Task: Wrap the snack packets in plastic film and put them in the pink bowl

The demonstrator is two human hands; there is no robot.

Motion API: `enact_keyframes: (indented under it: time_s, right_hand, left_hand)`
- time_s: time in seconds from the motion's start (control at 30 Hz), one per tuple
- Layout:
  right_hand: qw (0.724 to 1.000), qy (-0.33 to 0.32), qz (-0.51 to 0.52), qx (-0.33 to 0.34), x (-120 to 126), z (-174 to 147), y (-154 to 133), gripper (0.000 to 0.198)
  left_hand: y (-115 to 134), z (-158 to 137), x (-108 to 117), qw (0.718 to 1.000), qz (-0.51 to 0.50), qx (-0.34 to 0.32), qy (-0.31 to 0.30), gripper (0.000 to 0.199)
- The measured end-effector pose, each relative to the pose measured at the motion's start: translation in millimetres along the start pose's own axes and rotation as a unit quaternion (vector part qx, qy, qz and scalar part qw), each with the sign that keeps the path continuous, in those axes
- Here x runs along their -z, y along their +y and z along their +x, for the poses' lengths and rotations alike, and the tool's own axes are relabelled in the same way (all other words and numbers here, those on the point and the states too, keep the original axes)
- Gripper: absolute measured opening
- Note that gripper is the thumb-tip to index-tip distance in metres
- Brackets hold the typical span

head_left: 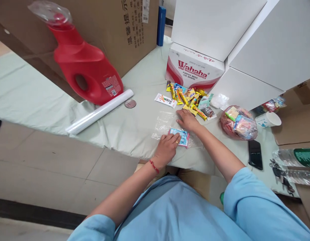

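A small blue-and-pink snack packet point(183, 138) lies on clear plastic film point(163, 124) near the table's front edge. My left hand point(167, 147), with a ring and a red string bracelet, rests its fingers flat across the packet's left part and covers some of it. Farther forward, my right hand point(188, 119) is open, thumb apart from the fingers. Its fingertips are close to a yellow snack packet point(190, 109) at the near side of a pile of snacks point(190, 95); whether they touch it I cannot tell. A white snack packet point(166, 100) lies left of the pile.
On the left stand a red jug point(91, 67), a roll of plastic film point(101, 112) and a round metal disc point(130, 103). A Wahaha carton point(195, 68) is behind the pile. To the right are a snack-filled bowl point(226, 129), paper cup point(267, 119), phone point(255, 154) and keys point(280, 175).
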State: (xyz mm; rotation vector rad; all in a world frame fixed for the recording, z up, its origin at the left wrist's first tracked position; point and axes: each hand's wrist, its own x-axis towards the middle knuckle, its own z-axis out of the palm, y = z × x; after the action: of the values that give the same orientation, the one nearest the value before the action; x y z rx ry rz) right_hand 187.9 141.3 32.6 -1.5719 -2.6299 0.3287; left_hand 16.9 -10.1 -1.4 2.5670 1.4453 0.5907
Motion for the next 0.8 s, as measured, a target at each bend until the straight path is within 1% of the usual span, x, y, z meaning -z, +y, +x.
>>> enact_keyframes:
  time_s: [0.03, 0.07, 0.17, 0.23, 0.3, 0.37, 0.4, 0.43, 0.5, 0.57, 0.67, 0.73, 0.8]
  right_hand:
    - [1.0, -0.009, 0.002, -0.017, -0.1, 3.4, 2.0, 0.055]
    - [0.999, -0.023, 0.011, -0.034, 0.5, 6.5, 4.2, 0.053]
    - [0.994, -0.072, 0.05, -0.057, 4.7, 14.9, 10.1, 0.03]
    - [0.994, -0.079, 0.062, -0.042, 8.2, 18.3, 11.7, 0.02]
    - [0.995, -0.067, 0.074, -0.022, 11.7, 19.3, 11.4, 0.025]
    - [0.993, -0.072, 0.089, -0.029, 15.5, 18.7, 10.0, 0.035]
    - [0.991, -0.084, 0.094, -0.041, 17.8, 18.1, 9.0, 0.036]
    - [0.989, -0.099, 0.096, -0.053, 20.7, 17.5, 7.8, 0.033]
    - [0.985, -0.124, 0.099, -0.064, 28.2, 15.3, 4.4, 0.021]
    - [0.987, -0.119, 0.099, -0.044, 37.9, 9.7, -1.4, 0.013]
    - [0.994, -0.083, 0.073, 0.013, 51.5, -10.6, -17.7, 0.012]
    - [0.995, -0.069, 0.023, 0.063, 54.8, -32.4, -32.7, 0.012]
    - [0.991, -0.085, -0.038, 0.094, 50.5, -56.8, -47.6, 0.014]
  left_hand:
    - [-1.0, -1.7, -2.5, 1.0, -0.001, -0.003, 0.0, 0.047]
    - [-1.5, -3.4, -4.0, 1.0, -0.004, -0.006, 0.002, 0.047]
    - [-1.3, -6.0, -4.7, 1.0, -0.016, -0.008, -0.001, 0.049]
    - [-0.9, -5.6, -4.1, 1.0, -0.022, -0.006, -0.006, 0.051]
    - [-0.7, -4.8, -3.8, 1.0, -0.023, -0.005, -0.005, 0.051]
    - [-0.9, -4.3, -4.1, 1.0, -0.022, -0.005, -0.002, 0.05]
    - [-1.1, -4.2, -4.3, 1.0, -0.021, -0.006, -0.002, 0.049]
    - [-1.2, -4.3, -4.6, 1.0, -0.02, -0.007, -0.001, 0.049]
    - [-1.4, -4.4, -4.8, 1.0, -0.017, -0.009, 0.0, 0.048]
    - [-1.3, -4.2, -4.4, 1.0, -0.012, -0.009, 0.001, 0.046]
    - [-0.6, -3.4, -3.4, 1.0, -0.009, -0.006, -0.002, 0.046]
    - [0.0, -3.1, -3.5, 1.0, -0.014, -0.005, -0.003, 0.047]
    - [0.1, -3.7, -4.3, 1.0, -0.024, -0.004, -0.006, 0.045]
